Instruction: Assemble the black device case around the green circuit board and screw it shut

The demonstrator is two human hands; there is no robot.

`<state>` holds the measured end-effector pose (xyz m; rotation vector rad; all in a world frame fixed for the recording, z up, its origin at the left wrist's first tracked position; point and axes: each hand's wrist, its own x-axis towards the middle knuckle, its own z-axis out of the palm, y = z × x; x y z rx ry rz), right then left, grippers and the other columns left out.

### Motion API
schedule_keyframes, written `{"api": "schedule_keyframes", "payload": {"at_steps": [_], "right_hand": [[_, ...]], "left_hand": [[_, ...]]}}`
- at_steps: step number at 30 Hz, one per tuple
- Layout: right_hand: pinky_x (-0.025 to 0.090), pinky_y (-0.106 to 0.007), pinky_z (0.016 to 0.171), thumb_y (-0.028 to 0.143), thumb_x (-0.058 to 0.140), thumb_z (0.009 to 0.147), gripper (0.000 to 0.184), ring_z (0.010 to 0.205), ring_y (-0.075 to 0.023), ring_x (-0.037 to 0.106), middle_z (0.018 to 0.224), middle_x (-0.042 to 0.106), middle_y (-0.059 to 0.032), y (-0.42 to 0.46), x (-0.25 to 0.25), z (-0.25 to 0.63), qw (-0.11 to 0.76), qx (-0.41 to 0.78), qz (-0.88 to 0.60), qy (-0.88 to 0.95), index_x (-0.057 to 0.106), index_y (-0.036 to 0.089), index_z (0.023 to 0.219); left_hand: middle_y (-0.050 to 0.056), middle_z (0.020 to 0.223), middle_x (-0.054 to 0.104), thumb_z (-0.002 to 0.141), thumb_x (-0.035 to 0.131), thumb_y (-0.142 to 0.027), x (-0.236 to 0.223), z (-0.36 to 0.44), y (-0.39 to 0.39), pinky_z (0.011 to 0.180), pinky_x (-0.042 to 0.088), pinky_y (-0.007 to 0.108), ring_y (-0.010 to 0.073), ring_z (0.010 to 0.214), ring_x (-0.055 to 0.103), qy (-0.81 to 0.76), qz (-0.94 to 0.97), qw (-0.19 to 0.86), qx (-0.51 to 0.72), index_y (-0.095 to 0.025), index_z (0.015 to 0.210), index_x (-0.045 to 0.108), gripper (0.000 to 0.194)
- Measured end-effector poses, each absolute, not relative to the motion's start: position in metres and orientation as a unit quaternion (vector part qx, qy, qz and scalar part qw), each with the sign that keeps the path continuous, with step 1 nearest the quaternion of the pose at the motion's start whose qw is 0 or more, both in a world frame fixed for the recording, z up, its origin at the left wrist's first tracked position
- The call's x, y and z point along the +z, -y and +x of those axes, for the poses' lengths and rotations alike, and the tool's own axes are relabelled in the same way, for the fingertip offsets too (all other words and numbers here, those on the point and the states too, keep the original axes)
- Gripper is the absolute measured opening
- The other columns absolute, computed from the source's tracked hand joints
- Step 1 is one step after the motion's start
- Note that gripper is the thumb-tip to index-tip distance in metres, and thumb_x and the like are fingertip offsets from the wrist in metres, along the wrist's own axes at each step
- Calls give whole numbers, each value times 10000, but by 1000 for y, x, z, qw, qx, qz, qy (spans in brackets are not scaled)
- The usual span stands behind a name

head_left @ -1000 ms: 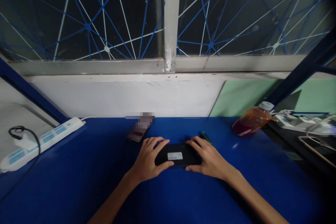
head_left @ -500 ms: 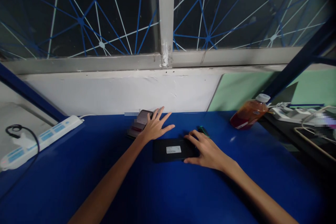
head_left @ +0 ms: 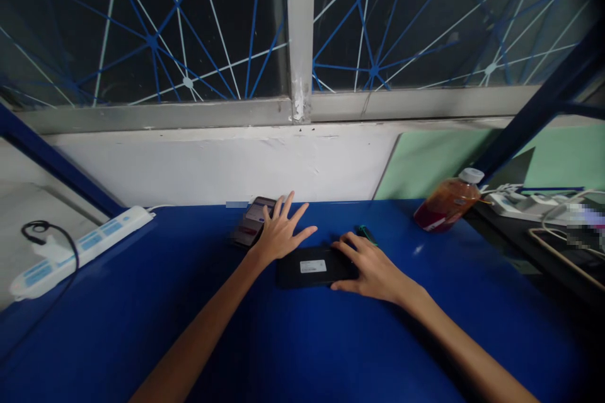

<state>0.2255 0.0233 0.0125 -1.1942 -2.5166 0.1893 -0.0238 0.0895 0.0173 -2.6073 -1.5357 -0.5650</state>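
Observation:
A smartphone [head_left: 253,219] with a lit screen leans at the back of the blue table. My left hand [head_left: 278,233], fingers spread, is over its right side and hides part of it. Whether a fingertip touches the screen I cannot tell. Just right of that hand lies a flat black rectangular device [head_left: 289,272] with a white label. My right hand [head_left: 371,267] grips its right end, thumb on the near edge and fingers at the far edge. Behind those fingers is a small dark green object [head_left: 366,234], its kind unclear.
A white power strip [head_left: 85,252] with a black cable [head_left: 77,264] plugged in lies along the left. Toward the back right stands a tilted bottle of reddish-brown drink [head_left: 447,203]. Blue posts slope up at both sides, and a wall with windows closes off the back.
The phone screen shows different content, with a small blue patch. My left hand has barely shifted, and my right hand stays on the black device. The view has turned slightly.

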Motion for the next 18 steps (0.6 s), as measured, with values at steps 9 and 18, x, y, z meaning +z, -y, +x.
{"api": "schedule_keyframes", "payload": {"at_steps": [9, 18], "right_hand": [[486, -491, 904, 608, 647, 752, 694, 1067, -323, 560, 1202, 526, -185, -23, 13, 225, 164, 66, -423, 889, 538, 146, 1258], [480, -485, 911, 610, 652, 749, 700, 1068, -325, 558, 1207, 519, -190, -22, 15, 223, 156, 66, -425, 889, 547, 136, 1253]], "left_hand": [[120, 1559, 194, 896, 354, -673, 11, -31, -61, 980, 268, 708, 435, 1370, 236, 498, -853, 5, -159, -319, 1440, 353, 649], [116, 1547, 232, 878, 376, -691, 11, -34, -68, 996, 274, 685, 413, 1370, 244, 496, -853, 6, -165, -319, 1424, 383, 660]]}}
